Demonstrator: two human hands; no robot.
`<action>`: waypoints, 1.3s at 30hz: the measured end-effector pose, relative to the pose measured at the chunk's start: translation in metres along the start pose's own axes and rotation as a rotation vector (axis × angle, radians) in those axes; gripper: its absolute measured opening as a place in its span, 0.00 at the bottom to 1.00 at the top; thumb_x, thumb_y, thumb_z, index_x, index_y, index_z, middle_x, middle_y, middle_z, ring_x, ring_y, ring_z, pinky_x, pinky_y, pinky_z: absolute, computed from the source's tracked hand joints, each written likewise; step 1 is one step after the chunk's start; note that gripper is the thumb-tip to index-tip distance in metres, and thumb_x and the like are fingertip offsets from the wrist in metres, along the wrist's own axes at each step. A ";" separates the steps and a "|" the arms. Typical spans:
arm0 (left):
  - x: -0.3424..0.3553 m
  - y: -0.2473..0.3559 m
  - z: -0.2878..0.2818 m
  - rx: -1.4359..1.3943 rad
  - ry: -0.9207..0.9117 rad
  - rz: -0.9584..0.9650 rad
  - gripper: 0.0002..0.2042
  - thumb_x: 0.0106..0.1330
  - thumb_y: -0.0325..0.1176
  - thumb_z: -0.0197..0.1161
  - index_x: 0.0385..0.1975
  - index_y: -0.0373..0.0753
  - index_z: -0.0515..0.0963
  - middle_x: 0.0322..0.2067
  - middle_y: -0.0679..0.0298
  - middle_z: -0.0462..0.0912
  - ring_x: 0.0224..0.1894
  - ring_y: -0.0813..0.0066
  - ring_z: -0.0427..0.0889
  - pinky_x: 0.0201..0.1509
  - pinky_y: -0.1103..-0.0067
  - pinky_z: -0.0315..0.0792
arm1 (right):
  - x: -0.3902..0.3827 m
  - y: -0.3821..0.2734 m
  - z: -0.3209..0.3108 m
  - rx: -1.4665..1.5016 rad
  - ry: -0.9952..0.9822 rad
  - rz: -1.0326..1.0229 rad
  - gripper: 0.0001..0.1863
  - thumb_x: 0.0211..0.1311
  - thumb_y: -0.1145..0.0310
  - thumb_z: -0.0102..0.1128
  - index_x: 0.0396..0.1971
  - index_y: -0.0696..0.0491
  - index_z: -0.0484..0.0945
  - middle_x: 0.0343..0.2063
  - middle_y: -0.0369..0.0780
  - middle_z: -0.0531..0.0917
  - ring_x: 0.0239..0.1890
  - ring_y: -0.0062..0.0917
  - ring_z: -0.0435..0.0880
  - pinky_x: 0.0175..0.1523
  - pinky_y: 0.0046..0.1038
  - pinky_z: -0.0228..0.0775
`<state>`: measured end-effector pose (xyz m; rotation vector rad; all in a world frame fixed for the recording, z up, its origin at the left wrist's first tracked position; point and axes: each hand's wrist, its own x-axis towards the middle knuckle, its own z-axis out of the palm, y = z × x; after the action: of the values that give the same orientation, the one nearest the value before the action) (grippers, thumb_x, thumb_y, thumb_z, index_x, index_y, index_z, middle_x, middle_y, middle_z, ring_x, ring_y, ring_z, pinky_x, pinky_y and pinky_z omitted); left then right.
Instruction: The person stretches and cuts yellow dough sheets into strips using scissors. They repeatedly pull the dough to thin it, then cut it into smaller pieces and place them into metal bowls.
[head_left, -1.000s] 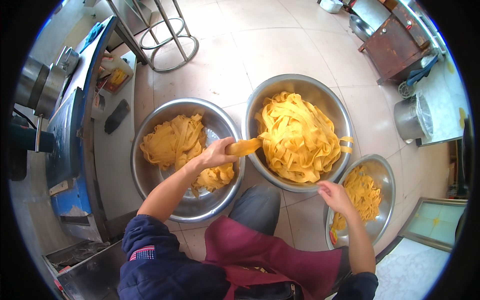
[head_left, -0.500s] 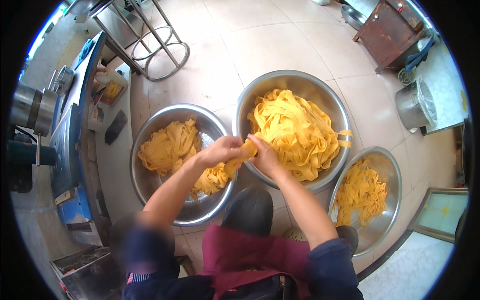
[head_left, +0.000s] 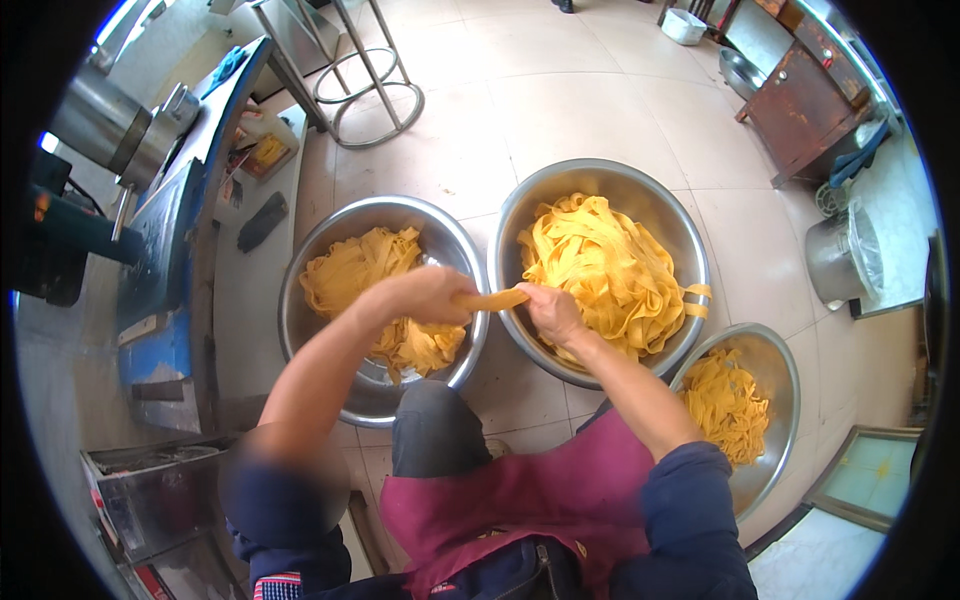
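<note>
The left forearm slants in from the near left, and the left hand (head_left: pixel 435 297) lies back-up over the right part of the left basin. Its fingers, partly hidden, are curled around one end of a twisted bundle of yellow noodle-like strips (head_left: pixel 496 300). This bundle spans the narrow gap between the left and middle basins. The right forearm slants in from the near right, elbow bent, and the right hand (head_left: pixel 553 313) pinches the bundle's other end at the left edge of the middle basin, thumb and fingers closed on it.

Counted from the left: one blue-sided workbench (head_left: pixel 160 290); one tubular metal stool (head_left: pixel 375 110) on the far side; then three steel basins. The left basin (head_left: pixel 450 240) holds a flat pile (head_left: pixel 365 262) and, nearer, a clump (head_left: pixel 418 345); whether they join beneath the arm cannot be told. The middle basin (head_left: pixel 668 208) holds one large heap (head_left: pixel 605 260), with two strip ends (head_left: pixel 697 300) over its right rim. The right basin (head_left: pixel 780 390), nearer, holds one smaller pile (head_left: pixel 728 405). Farther right stand one metal pot (head_left: pixel 835 262) and one wooden cabinet (head_left: pixel 805 105).
</note>
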<state>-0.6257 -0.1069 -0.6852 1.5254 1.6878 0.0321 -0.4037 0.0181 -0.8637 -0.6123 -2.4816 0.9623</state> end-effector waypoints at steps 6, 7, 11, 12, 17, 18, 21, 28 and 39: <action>-0.008 0.000 -0.044 -0.292 -0.125 0.003 0.23 0.65 0.46 0.72 0.54 0.37 0.84 0.35 0.66 0.86 0.34 0.76 0.84 0.37 0.77 0.78 | 0.023 -0.026 -0.065 0.168 -0.188 0.010 0.11 0.70 0.67 0.56 0.45 0.48 0.86 0.33 0.46 0.87 0.35 0.42 0.87 0.40 0.35 0.78; -0.006 -0.004 -0.037 -0.306 -0.113 0.019 0.23 0.65 0.47 0.72 0.53 0.37 0.84 0.34 0.66 0.86 0.34 0.76 0.84 0.37 0.78 0.77 | 0.024 -0.028 -0.070 0.185 -0.224 -0.004 0.11 0.70 0.68 0.56 0.46 0.48 0.86 0.33 0.46 0.88 0.35 0.41 0.88 0.40 0.35 0.78; 0.034 -0.015 0.015 -0.363 -0.076 -0.050 0.23 0.60 0.51 0.76 0.42 0.36 0.84 0.32 0.66 0.86 0.32 0.78 0.82 0.35 0.77 0.75 | 0.018 0.017 -0.035 0.401 -0.305 0.106 0.13 0.69 0.70 0.53 0.45 0.51 0.87 0.35 0.45 0.89 0.38 0.36 0.89 0.45 0.32 0.79; 0.045 -0.013 0.033 -0.280 -0.046 -0.046 0.23 0.60 0.51 0.76 0.40 0.36 0.84 0.30 0.64 0.86 0.32 0.77 0.83 0.35 0.76 0.75 | 0.012 0.015 -0.022 0.338 -0.328 0.180 0.14 0.68 0.70 0.53 0.45 0.52 0.86 0.37 0.45 0.89 0.43 0.36 0.88 0.49 0.31 0.79; 0.044 -0.025 0.085 -0.181 0.023 -0.029 0.21 0.59 0.51 0.72 0.35 0.35 0.83 0.27 0.55 0.87 0.33 0.61 0.87 0.38 0.68 0.78 | -0.042 0.003 0.040 0.145 -0.020 0.017 0.16 0.63 0.77 0.62 0.51 0.55 0.81 0.48 0.44 0.84 0.53 0.41 0.83 0.58 0.34 0.76; 0.036 -0.033 0.090 -0.088 0.069 0.001 0.21 0.59 0.51 0.71 0.34 0.36 0.83 0.28 0.54 0.87 0.33 0.58 0.87 0.39 0.67 0.78 | -0.048 0.001 0.043 0.118 0.053 0.076 0.16 0.62 0.77 0.63 0.51 0.56 0.80 0.48 0.45 0.84 0.54 0.43 0.82 0.59 0.34 0.76; 0.016 -0.058 0.101 0.237 0.086 -0.109 0.19 0.62 0.49 0.67 0.32 0.36 0.83 0.30 0.52 0.87 0.36 0.51 0.86 0.42 0.63 0.79 | -0.051 -0.007 0.026 0.075 -0.135 0.269 0.16 0.65 0.74 0.64 0.52 0.58 0.80 0.46 0.45 0.86 0.53 0.38 0.85 0.58 0.32 0.77; 0.008 -0.080 0.120 0.387 0.172 -0.232 0.12 0.67 0.42 0.60 0.37 0.40 0.84 0.34 0.52 0.88 0.40 0.51 0.87 0.44 0.61 0.80 | -0.130 -0.003 -0.154 0.580 0.136 0.517 0.13 0.78 0.66 0.54 0.51 0.59 0.81 0.36 0.41 0.89 0.37 0.25 0.90 0.46 0.27 0.85; 0.037 0.001 0.069 0.129 0.541 -0.026 0.16 0.67 0.24 0.59 0.53 0.40 0.84 0.35 0.49 0.88 0.34 0.54 0.87 0.41 0.67 0.78 | -0.590 0.221 -0.149 -0.223 -0.103 1.278 0.11 0.55 0.68 0.62 0.37 0.56 0.84 0.39 0.52 0.87 0.43 0.46 0.86 0.48 0.42 0.78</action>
<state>-0.5814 -0.1097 -0.7493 1.6896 2.1642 0.3567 0.2119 -0.0698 -1.0430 -2.3931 -2.1040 1.0607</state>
